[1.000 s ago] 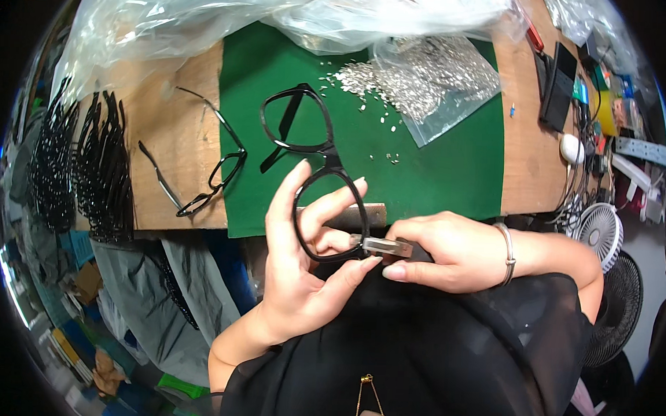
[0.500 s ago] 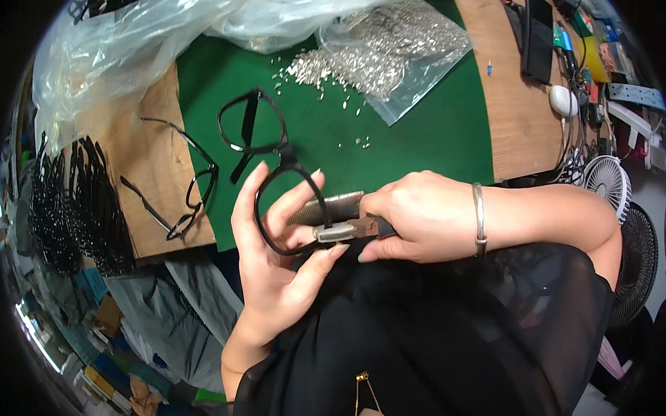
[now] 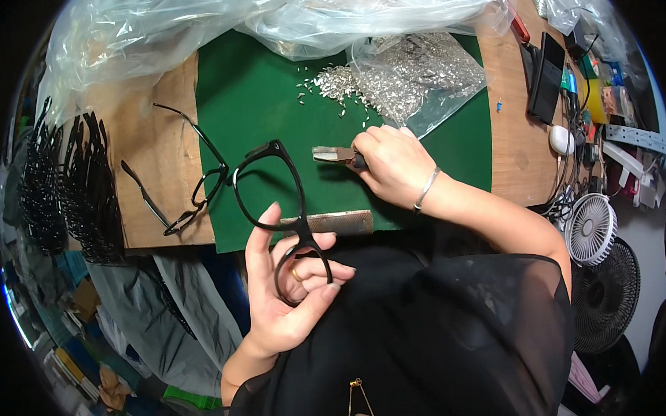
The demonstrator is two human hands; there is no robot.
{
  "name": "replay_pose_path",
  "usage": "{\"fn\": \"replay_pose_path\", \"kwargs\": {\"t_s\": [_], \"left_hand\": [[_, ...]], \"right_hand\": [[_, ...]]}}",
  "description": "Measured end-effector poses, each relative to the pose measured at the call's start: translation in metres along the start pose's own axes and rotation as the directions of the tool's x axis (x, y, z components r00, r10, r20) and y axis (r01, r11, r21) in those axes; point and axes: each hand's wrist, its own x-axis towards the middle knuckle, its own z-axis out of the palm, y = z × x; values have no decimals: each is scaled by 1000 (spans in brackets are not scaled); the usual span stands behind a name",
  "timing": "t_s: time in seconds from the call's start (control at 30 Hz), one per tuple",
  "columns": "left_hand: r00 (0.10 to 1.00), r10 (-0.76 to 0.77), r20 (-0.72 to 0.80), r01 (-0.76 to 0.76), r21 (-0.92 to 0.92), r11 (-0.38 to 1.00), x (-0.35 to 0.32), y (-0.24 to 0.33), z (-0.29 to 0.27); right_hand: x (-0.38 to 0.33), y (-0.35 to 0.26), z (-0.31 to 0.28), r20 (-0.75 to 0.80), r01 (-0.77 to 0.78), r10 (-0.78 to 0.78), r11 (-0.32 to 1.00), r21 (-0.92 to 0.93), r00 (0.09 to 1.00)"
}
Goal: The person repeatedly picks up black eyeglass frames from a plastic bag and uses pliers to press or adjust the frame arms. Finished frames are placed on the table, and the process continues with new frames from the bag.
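Black plastic eyeglass front (image 3: 274,206) gripped in left hand (image 3: 289,294); right hand (image 3: 393,162) closed around small metal pliers (image 3: 335,156), reaching toward silver hinge bits (image 3: 396,82). Probably picking one next.

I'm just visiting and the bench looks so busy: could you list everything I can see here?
Black plastic glasses front: one, held in the left hand over the near mat edge.
Second black glasses frame with arms: one, on the wooden board, left of the mat.
Green cutting mat: one, middle of the bench.
Small silver metal parts: many, spilling from a clear bag onto the mat.
Rusty metal block: one, near mat edge.
Pliers: one, in the right hand.
Dark phone: one, right side.
White fan: one, lower right.
Left hand: gripping the glasses front.
Right hand: gripping the pliers, silver bracelet on the wrist.
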Motion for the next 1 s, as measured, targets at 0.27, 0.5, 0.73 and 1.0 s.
{"fn": "replay_pose_path", "kwargs": {"t_s": [0.27, 0.5, 0.73, 1.0], "left_hand": [[966, -253, 43, 254, -2, 967, 9, -7, -7], [995, 36, -89, -20, 167, 986, 13, -26, 19], [996, 57, -70, -39, 238, 970, 11, -31, 20], [1000, 17, -1, -16, 237, 971, 9, -17, 19]], "right_hand": [[-11, -26, -43, 75, -165, 147, 865, 474, 986], [-27, -59, -23, 64, -155, 249, 366, 917, 966], [-26, -65, -31, 267, -292, 281, 51, 955, 922], [-26, -66, -42, 393, -371, 211, -138, 918, 895]]}}
